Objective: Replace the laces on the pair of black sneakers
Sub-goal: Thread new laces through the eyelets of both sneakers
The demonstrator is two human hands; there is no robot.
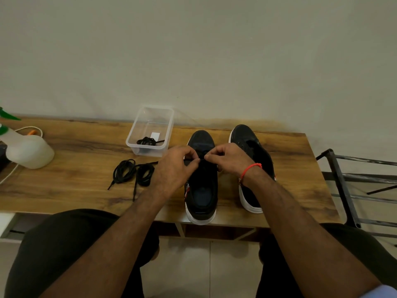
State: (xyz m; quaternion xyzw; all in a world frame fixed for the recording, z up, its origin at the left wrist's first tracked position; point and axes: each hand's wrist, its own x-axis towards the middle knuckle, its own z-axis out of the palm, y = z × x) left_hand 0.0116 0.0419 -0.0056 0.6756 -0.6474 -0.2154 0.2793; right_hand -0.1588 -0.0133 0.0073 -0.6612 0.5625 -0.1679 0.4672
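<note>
Desk [75,145]: wood-grain top, set against a plain wall; all items below are being carried on it.

Left sneaker [202,190]: black upper, white sole, standing upright with its toe pointing toward the wall and its heel at the near edge of the desk. It is being worked on over the lace area by both hands.

Right sneaker [249,147]: black, white sole, standing just beside the first, to its right, toe toward the wall. Bare eyelets are being shown along its upper; its rear part is being covered by the right forearm.

Left hand [176,166]: fingers are being curled in, with thumb and forefinger pinched on a black lace [202,158] above the left sneaker.

Right hand [227,158]: fingers are being closed in a matching pinch on the same lace, fingertips nearly touching those of the left hand. A red thread band [250,168] is being worn at the wrist.

Loose laces [133,173]: black, coiled in two loops with ends trailing, lying on the desk left of the left hand.

Clear plastic tub [150,117]: standing behind the loose laces, near the wall; a small black lace bundle [147,141] is being held inside.

Spray bottle [28,151]: pale body, green trigger, at the far left edge of the desk.

Metal rack [343,186]: dark frame, standing on the floor beside the right end of the desk.
</note>
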